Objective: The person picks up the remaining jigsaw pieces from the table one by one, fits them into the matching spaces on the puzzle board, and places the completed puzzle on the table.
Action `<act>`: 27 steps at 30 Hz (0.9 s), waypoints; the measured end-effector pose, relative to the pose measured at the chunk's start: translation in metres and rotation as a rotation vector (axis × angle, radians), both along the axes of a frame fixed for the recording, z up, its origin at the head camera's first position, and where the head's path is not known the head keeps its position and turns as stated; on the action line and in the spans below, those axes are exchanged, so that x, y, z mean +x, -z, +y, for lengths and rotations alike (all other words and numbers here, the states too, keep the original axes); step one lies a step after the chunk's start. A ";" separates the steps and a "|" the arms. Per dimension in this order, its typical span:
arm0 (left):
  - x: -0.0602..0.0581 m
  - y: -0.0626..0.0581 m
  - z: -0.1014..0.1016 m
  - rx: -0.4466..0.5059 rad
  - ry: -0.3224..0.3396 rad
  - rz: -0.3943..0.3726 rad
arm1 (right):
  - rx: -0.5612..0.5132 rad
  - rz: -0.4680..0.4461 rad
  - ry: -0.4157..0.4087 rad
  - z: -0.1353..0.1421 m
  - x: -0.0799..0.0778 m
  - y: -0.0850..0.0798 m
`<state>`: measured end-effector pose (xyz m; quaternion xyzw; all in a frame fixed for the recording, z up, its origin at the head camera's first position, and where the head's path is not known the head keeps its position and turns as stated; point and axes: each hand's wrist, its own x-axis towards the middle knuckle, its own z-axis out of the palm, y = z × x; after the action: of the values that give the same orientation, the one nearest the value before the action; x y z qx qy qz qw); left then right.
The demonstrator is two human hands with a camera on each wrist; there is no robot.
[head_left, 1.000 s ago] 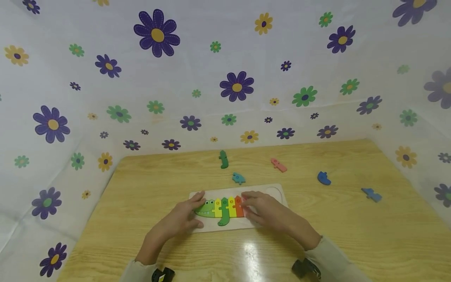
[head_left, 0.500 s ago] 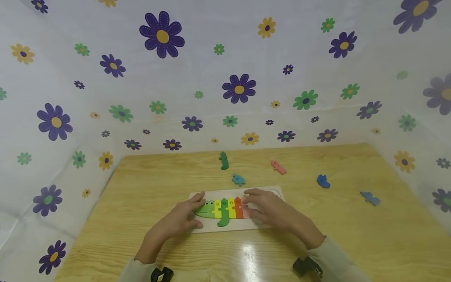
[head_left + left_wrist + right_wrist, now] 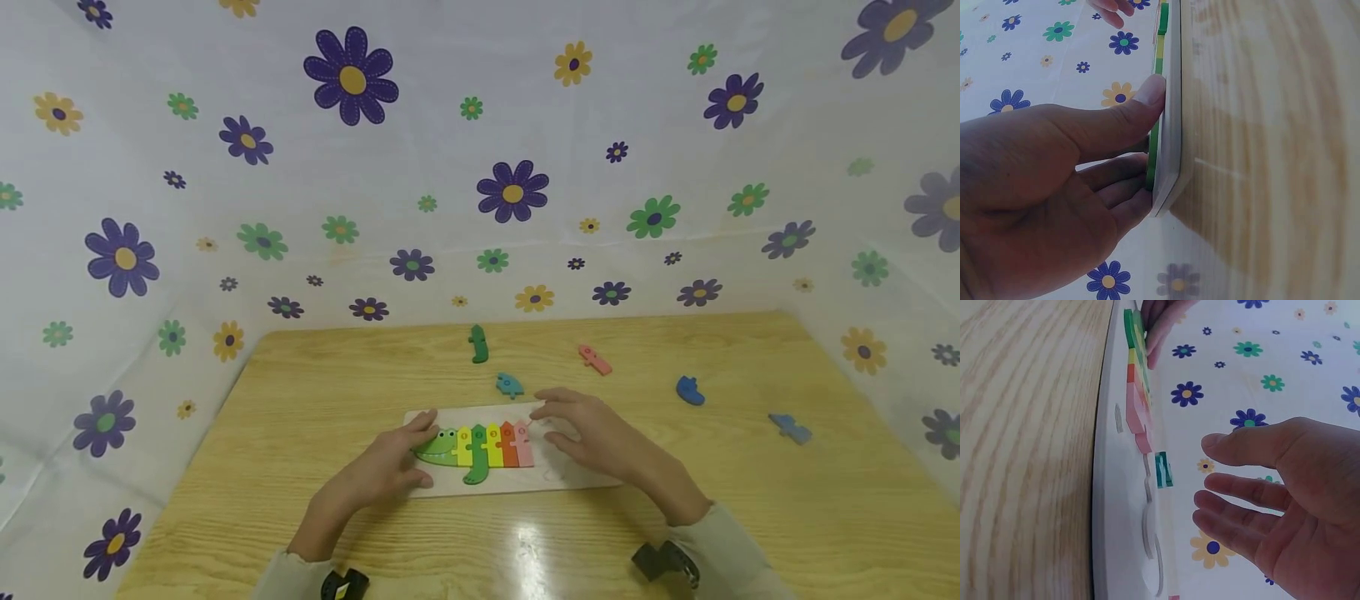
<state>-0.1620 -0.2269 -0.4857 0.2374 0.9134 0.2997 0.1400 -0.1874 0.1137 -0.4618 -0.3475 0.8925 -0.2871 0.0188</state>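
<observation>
- Pale, flat, rectangular puzzle board [image 3: 506, 480]: on wood-grain table [image 3: 337, 367], in from back edge; toothy green crocodile head [image 3: 437, 451] at left end, pink arrow-tipped piece [image 3: 522, 446] near middle.
- Left hand [image 3: 378, 462]: fingers loosely extended, resting at board's left end.
- Right hand [image 3: 600, 437]: fingers parted, nothing held.
- Possible mishaps: pink piece dislodged by snagging fingertip; board sliding, without left hand's steadying.
- Right wrist view only: gap between right fingertips and board.
- Head view only: light-blue notched piece [image 3: 791, 428] toward table's right edge.

Head view high, facing forward-down; wrist views close, sideways, sharing board [image 3: 517, 478]
</observation>
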 end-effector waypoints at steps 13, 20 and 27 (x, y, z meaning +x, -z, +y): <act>0.002 -0.004 -0.003 -0.005 -0.006 -0.005 | -0.013 0.008 0.072 0.010 -0.001 -0.004; 0.001 -0.004 -0.002 0.000 -0.007 -0.005 | -0.026 0.031 0.081 0.015 -0.002 -0.003; 0.000 -0.002 -0.002 0.012 0.000 -0.007 | -0.048 0.085 0.087 0.020 -0.006 -0.002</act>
<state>-0.1620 -0.2289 -0.4841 0.2373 0.9109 0.3062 0.1418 -0.1938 0.1336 -0.4597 -0.3208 0.8995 -0.2940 -0.0398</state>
